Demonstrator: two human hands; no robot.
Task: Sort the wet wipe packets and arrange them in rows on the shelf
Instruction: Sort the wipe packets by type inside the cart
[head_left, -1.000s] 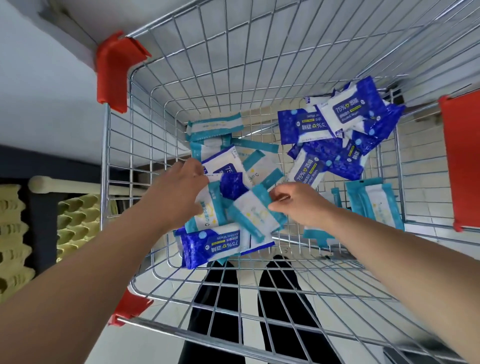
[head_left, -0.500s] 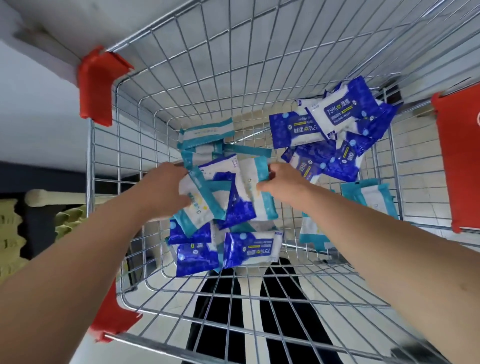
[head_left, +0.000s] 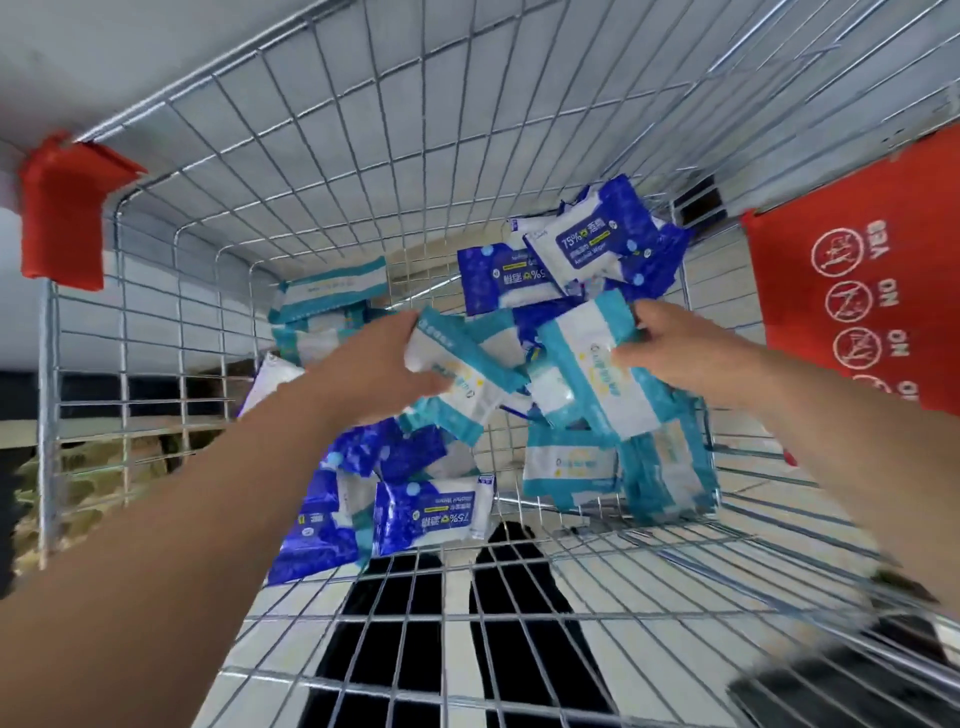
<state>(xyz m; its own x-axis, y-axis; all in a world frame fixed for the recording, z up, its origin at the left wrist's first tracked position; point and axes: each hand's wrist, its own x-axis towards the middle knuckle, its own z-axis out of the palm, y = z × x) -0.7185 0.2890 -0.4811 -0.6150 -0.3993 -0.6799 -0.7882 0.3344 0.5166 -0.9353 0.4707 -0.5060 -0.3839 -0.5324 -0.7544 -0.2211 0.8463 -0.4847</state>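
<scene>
Both of our hands are down inside a wire shopping cart, each closed on a packet. Our left hand has its fingers curled round one teal-and-white wet wipe packet, which tilts up toward the left, a little above the heap. Our right hand pinches a second teal packet by its far right end, thumb on the near face and fingers behind it. This one hangs slanted between the two hands. Its edge is close to the other held packet, though blur keeps us from saying whether they touch.

All the other packets lie loose on the cart's wire bottom. Blue alcohol wipe packets, marked 75%, are piled toward the far right corner. More blue packets lie at the near left, partly under our left forearm. Some spare teal packets lean by the far left wall, and another teal clutch sits just below our right hand.

A red corner guard caps the cart's far left rim. A red flap printed with round warning signs and the words NO and YES hangs at the right side. Through the mesh we see our dark trouser legs and a pale tiled floor.
</scene>
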